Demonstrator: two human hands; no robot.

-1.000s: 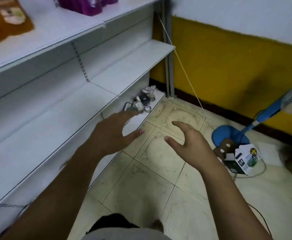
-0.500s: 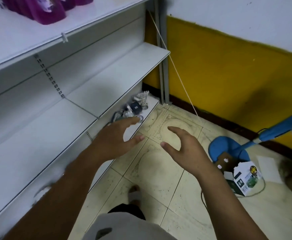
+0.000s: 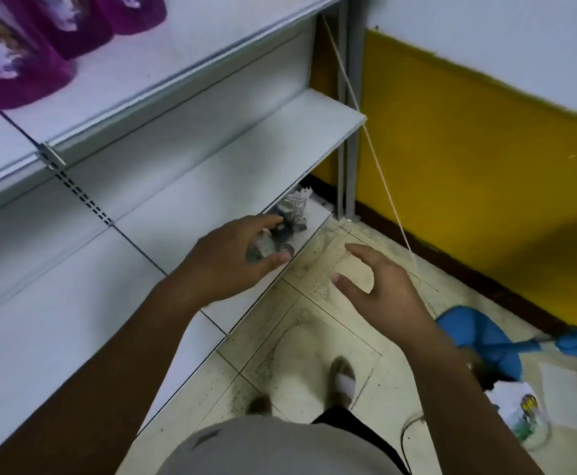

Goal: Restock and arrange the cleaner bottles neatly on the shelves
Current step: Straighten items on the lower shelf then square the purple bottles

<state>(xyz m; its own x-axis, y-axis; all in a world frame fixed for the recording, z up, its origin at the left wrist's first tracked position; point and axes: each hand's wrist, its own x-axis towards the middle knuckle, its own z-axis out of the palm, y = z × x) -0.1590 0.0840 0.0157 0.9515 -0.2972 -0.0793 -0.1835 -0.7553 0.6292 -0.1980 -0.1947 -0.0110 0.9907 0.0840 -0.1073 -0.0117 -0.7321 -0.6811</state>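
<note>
Both hands held out, loosely spread, nothing grasped.
Left hand (image 3: 225, 265) is held before small grey clutter (image 3: 290, 217) on the lowest white metal shelf (image 3: 315, 214), right hand (image 3: 383, 289) over the beige tiled floor (image 3: 314, 337); purple plastic cleaner bottles (image 3: 19, 70) are stood on the top shelf (image 3: 150, 63).

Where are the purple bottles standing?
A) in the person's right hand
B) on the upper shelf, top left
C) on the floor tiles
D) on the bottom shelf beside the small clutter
B: the purple bottles stand in a row on the upper shelf, while the right hand holds nothing.
</note>
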